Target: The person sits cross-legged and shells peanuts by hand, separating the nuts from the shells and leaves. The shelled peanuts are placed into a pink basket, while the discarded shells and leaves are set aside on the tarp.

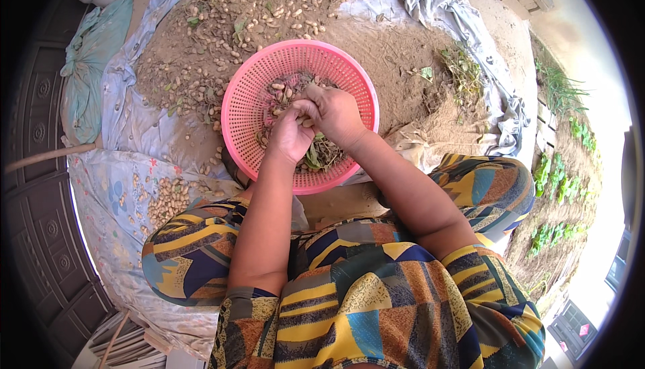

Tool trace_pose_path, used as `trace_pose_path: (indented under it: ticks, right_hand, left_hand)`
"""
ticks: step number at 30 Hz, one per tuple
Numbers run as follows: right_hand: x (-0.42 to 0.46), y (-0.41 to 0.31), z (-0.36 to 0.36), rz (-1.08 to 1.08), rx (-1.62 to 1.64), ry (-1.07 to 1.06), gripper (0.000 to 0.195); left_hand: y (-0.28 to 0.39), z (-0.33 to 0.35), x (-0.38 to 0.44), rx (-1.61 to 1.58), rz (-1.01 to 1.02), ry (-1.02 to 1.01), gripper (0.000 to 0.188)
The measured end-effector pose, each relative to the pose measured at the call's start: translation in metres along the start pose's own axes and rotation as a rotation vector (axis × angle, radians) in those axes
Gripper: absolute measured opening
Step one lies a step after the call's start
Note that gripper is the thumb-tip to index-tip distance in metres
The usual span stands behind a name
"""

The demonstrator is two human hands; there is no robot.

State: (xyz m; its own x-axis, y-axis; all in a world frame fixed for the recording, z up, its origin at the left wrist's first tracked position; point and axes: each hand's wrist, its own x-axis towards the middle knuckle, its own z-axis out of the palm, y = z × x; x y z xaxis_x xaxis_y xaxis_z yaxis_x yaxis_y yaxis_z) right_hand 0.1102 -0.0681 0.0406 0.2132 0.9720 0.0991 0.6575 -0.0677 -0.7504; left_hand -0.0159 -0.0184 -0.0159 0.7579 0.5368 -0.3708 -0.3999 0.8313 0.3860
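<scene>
In front of me stands a pink plastic mesh basket (pixel 237 91). Unshelled peanuts (pixel 278 86), soil and bits of plant lie in its bottom, with green leaves and stems (pixel 317 155) on the near side. My left hand (pixel 291 134) is over the basket, palm turned up and fingers curled around what look like a few peanuts. My right hand (pixel 335 112) meets it from the right, back of the hand up, its fingers bent against the left fingertips. Whatever the right fingers pinch is hidden.
Soil-covered peanuts (pixel 216 41) spread over a sheet beyond the basket. A smaller pile of cleaner peanuts (pixel 169 200) lies by my left knee. Pulled plants (pixel 463 74) rest at the right. A wooden pole (pixel 50 158), a green sack (pixel 95 61) and bunched sheeting (pixel 438 6) lie around.
</scene>
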Motion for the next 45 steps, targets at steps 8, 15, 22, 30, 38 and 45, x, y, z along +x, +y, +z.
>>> trace_pose_path:
  ticks: [8,15,22,30,38,45]
  right_hand:
    - [0.004,0.005,0.001,-0.055,0.333,0.052,0.020]
    - [0.003,0.007,-0.002,0.025,-0.067,-0.091,0.022]
    - [0.004,0.023,0.003,0.197,0.152,0.114,0.025]
    - [0.003,0.045,0.031,0.226,0.498,0.025,0.011]
    - [-0.009,0.016,0.035,0.133,0.252,-0.025,0.015]
    - [-0.007,0.029,0.036,0.463,0.726,-0.145,0.013]
  left_hand:
    - [-0.001,0.010,-0.004,0.105,-0.005,0.276,0.014]
    - [0.000,-0.001,-0.005,0.080,0.028,0.186,0.021]
    - [0.002,0.020,-0.004,0.253,-0.029,0.251,0.024]
    - [-0.004,0.004,0.002,0.294,-0.046,0.485,0.026]
    - [-0.005,0.019,0.002,0.131,-0.021,0.564,0.037]
    - [-0.006,0.023,0.004,0.299,-0.050,0.550,0.041]
